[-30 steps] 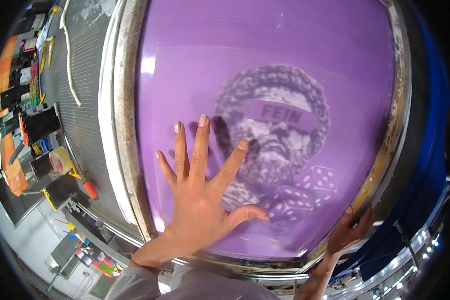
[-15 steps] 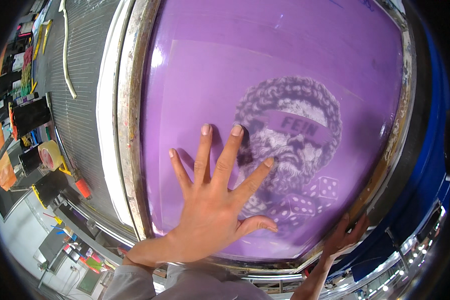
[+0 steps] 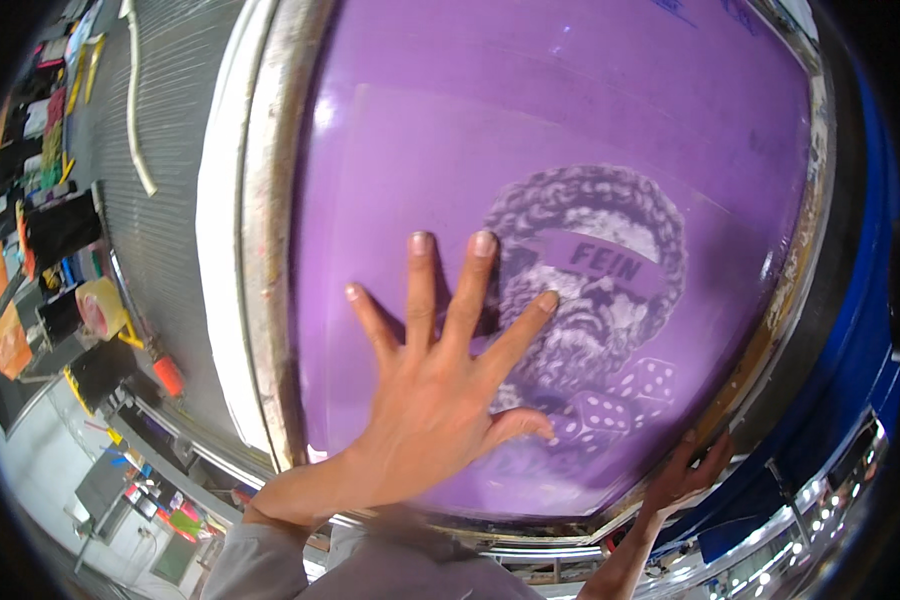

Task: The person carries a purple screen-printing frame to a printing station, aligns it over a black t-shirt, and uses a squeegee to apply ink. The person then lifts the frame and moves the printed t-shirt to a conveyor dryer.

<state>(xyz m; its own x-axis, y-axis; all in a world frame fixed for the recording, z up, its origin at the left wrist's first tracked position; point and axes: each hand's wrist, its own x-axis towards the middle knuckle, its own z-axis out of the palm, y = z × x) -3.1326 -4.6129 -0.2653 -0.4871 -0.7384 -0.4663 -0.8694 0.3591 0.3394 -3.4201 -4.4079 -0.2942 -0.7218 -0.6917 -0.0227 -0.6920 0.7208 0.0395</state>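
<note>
While the left hand [image 3: 435, 395] spreads over the screen [image 3: 400, 150], grip apart, the right hand [image 3: 680, 485] touches the frame [image 3: 273, 200]. Whether it clamps, I cannot tell.

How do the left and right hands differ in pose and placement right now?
The left hand has its fingers spread wide, while the right hand has its fingers bent.
The left hand is over the purple screen, beside the printed head; the right hand is at the lower right edge of the frame.
The left hand appears larger in view than the right hand.
Both are bare.
</note>
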